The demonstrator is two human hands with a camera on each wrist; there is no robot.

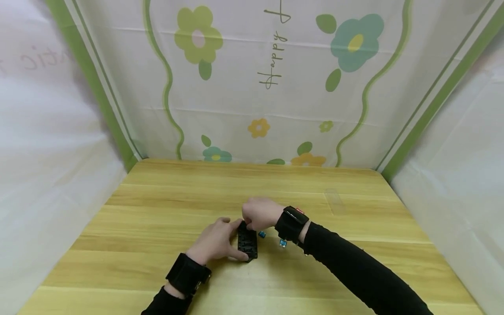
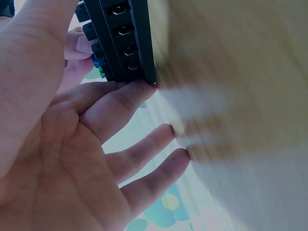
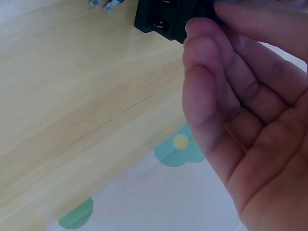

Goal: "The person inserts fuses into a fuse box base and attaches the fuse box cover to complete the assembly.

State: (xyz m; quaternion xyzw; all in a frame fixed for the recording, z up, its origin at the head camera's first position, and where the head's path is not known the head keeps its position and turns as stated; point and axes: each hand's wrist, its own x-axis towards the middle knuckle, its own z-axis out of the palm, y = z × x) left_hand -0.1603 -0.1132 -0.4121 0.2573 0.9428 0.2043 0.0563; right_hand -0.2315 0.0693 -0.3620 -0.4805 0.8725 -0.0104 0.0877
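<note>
- Head view: counter (image 1: 118, 245) runs wide toward 9 o'clock; its 12 o'clock edge meets cloth (image 1: 236, 96).
- Left hand (image 1: 215, 241) grips the block (image 1: 247, 241) end to end; right hand (image 1: 260, 213) curls at its 12 o'clock end; whether pinching anything, cannot tell.
- Block: off counter centre, toward 6 o'clock; likely light, stiff; best held by its ends.
- Blue parts (image 1: 283, 243): near, at 3 o'clock; probably easily knocked.

On the table (image 1: 299, 284), 2 small parts (image 1: 283, 243), perhaps more, lie right of the block (image 1: 247, 243).
</note>
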